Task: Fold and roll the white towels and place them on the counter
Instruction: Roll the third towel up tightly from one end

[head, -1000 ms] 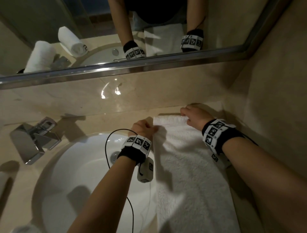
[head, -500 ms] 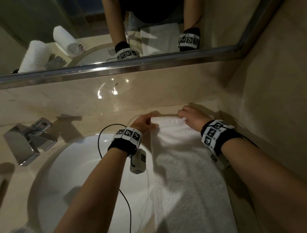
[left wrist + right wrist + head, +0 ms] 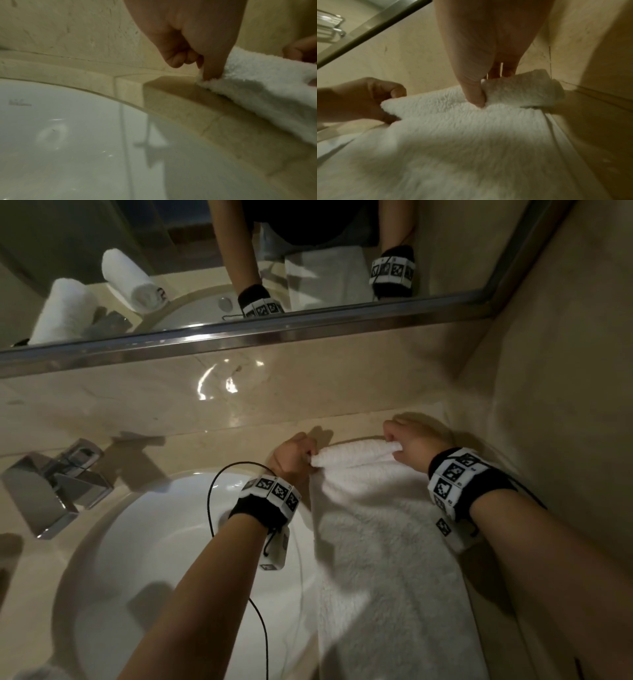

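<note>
Both hands on the towel (image 3: 383,542), flat on the counter (image 3: 164,577) at the sink's (image 3: 164,542) three o'clock. Left hand (image 3: 291,457) pinches the rolled far edge's left end, right hand (image 3: 411,443) pinches its right end.

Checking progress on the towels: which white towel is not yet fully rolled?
The towel right of the sink, pinched at its far end by both hands; the two in the mirror are finished rolls.
</note>
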Motion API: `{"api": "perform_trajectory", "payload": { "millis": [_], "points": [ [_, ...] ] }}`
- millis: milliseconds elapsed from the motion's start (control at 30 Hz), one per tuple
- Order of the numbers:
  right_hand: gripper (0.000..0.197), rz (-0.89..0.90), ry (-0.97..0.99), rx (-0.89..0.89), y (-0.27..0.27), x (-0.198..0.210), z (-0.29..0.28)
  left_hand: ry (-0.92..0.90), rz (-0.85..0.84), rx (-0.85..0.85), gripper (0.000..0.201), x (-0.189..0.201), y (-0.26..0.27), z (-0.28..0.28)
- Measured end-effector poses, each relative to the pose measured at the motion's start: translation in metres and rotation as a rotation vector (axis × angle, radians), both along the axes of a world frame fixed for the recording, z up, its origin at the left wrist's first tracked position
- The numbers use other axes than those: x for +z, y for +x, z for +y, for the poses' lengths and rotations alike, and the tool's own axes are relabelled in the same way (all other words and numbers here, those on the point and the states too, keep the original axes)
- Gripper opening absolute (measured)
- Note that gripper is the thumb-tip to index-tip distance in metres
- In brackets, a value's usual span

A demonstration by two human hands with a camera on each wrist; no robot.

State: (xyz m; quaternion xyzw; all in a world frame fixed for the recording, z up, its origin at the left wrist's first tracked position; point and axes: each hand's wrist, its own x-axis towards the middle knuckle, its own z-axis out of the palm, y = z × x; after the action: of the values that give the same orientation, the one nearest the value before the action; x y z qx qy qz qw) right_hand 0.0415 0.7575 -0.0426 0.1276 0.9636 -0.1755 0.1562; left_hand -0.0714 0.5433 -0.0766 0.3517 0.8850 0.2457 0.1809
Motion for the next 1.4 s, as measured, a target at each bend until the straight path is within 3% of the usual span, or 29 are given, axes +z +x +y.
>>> {"api": "perform_trajectory", "payload": {
  "millis": [133, 233, 333, 467, 567, 667, 767, 833, 933, 1133, 1400],
  "points": [
    [0.048, -0.112, 0.128, 0.151, 0.005, 0.003, -0.018, -0.12, 0.077, -0.019, 0.02, 0.001, 0.005, -0.006],
    [0.046, -0.101, 0.315, 0.253, 0.011, 0.006, -0.031, -0.117, 0.083, 0.031, 0.026, 0.005, 0.01, -0.013],
    [0.052, -0.126, 0.373, 0.267, 0.017, 0.007, -0.039, -0.222, 0.122, 0.03, 0.037, 0.022, 0.016, -0.014],
    [0.067, -0.157, 0.313, 0.243, 0.029, 0.01, -0.039, -0.22, -0.119, 0.088, 0.037, 0.03, 0.019, -0.009],
    [0.059, -0.135, 0.194, 0.181, 0.037, 0.005, -0.034, -0.126, -0.211, 0.18, 0.035, 0.021, 0.024, -0.006],
    [0.038, -0.061, 0.031, 0.042, 0.037, -0.002, -0.026, -0.059, -0.275, 0.258, 0.036, 0.015, 0.026, -0.002],
    [0.021, 0.065, 0.124, -0.085, 0.027, -0.003, -0.009, -0.079, -0.254, 0.248, 0.039, 0.013, 0.024, 0.001],
    [0.032, -0.021, 0.199, -0.097, 0.02, -0.004, 0.003, -0.099, -0.235, 0.265, 0.037, 0.013, 0.023, 0.001],
    [0.043, -0.155, 0.161, -0.094, 0.017, -0.004, 0.008, -0.108, -0.227, 0.263, 0.036, 0.013, 0.022, 0.001],
    [0.038, -0.099, 0.174, -0.152, 0.029, -0.005, 0.003, -0.052, -0.245, 0.337, 0.029, 0.009, 0.027, -0.002],
    [0.025, -0.025, 0.319, -0.058, 0.048, -0.005, -0.02, -0.011, -0.027, 0.217, 0.024, 0.011, 0.048, -0.008]
  ]
}}
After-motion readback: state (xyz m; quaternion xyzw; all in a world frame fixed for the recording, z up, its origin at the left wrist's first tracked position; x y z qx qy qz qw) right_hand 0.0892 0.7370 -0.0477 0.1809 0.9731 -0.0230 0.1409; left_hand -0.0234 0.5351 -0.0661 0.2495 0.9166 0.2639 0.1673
